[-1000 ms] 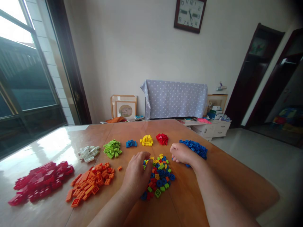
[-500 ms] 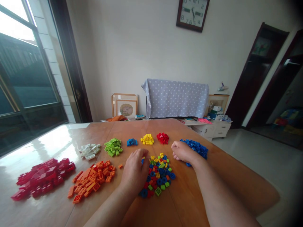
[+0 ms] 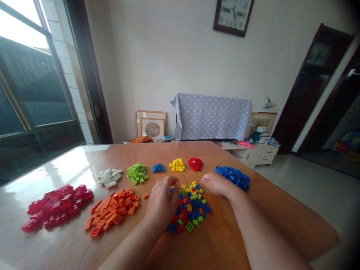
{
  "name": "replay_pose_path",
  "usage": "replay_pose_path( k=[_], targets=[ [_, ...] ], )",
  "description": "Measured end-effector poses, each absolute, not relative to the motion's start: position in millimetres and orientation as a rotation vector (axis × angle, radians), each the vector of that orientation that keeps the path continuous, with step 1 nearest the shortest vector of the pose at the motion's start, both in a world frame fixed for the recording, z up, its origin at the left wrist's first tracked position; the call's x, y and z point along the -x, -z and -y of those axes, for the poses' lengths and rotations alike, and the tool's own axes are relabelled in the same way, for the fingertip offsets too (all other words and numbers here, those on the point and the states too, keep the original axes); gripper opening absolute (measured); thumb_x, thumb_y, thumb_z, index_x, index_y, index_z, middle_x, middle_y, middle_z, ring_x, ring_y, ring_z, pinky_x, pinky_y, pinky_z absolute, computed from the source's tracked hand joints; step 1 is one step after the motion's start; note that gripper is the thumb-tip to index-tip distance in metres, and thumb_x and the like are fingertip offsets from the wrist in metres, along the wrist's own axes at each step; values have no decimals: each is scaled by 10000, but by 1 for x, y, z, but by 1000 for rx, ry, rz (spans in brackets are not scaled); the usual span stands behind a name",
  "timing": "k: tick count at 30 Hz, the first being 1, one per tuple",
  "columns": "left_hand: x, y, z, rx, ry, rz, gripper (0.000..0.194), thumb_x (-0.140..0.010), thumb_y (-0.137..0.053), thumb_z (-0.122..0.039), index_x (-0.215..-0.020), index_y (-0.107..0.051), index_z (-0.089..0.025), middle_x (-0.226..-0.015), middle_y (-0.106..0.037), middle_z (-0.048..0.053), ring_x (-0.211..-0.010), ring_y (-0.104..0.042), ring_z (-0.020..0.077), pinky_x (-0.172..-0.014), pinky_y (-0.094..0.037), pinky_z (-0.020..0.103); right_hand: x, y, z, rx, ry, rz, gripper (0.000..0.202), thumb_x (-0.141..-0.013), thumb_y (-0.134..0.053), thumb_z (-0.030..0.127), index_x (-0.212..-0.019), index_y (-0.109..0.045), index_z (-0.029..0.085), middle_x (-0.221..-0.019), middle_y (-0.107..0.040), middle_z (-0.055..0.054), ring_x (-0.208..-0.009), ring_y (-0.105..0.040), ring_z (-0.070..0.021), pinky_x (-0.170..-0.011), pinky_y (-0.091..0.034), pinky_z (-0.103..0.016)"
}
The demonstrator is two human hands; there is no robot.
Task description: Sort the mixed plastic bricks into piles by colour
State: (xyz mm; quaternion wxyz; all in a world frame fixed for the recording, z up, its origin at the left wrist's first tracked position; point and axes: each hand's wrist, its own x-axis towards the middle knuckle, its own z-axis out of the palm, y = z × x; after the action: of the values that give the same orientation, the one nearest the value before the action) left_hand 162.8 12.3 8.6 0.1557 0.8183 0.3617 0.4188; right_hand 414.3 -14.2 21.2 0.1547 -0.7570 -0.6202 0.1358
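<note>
My left hand is curled at the left edge of a mixed pile of small bricks, thumb and fingers close together; anything between them is too small to name. My right hand has its fingers folded in just above the pile's right side, near the dark blue bricks; what it may hold is hidden. Behind the hands lie heaps of red, yellow, light blue and lime green bricks. Orange bricks are left of my left hand.
White bricks and a large crimson heap lie on the left of the brown table. One orange brick sits apart. Beyond the table stand a cloth-covered object, framed pictures and a white cabinet.
My right hand has moved left, away from the dark blue bricks and closer to the mixed pile. My left hand stays nearly in place. The whole view has shifted slightly.
</note>
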Motion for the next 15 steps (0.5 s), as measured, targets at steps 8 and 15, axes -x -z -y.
replay_pose_path(
  k=[8, 15],
  targets=[
    [-163, -7, -13, -2346, -1222, -1034, 138, -936, -493, -308, -996, -593, -233, -969, -672, 41, -942, -614, 212, -819, -468, 341, -408, -20, 12, 2278, -225, 1681, 191, -829, -570, 283, -728, -702, 189, -716, -680, -15, -656, -540, -131, -554, -264, -237],
    [-154, -18, -21, -2248, -1300, -1129, 176, -930, -516, -358, -1007, -612, -233, -1004, -686, 43, -967, -635, 224, -815, -483, 351, -391, -17, 6, 2363, -200, 1668, 207, -786, -635, 305, -609, -675, 205, -660, -674, -56, -594, -544, -151, -542, -258, -260]
  ],
)
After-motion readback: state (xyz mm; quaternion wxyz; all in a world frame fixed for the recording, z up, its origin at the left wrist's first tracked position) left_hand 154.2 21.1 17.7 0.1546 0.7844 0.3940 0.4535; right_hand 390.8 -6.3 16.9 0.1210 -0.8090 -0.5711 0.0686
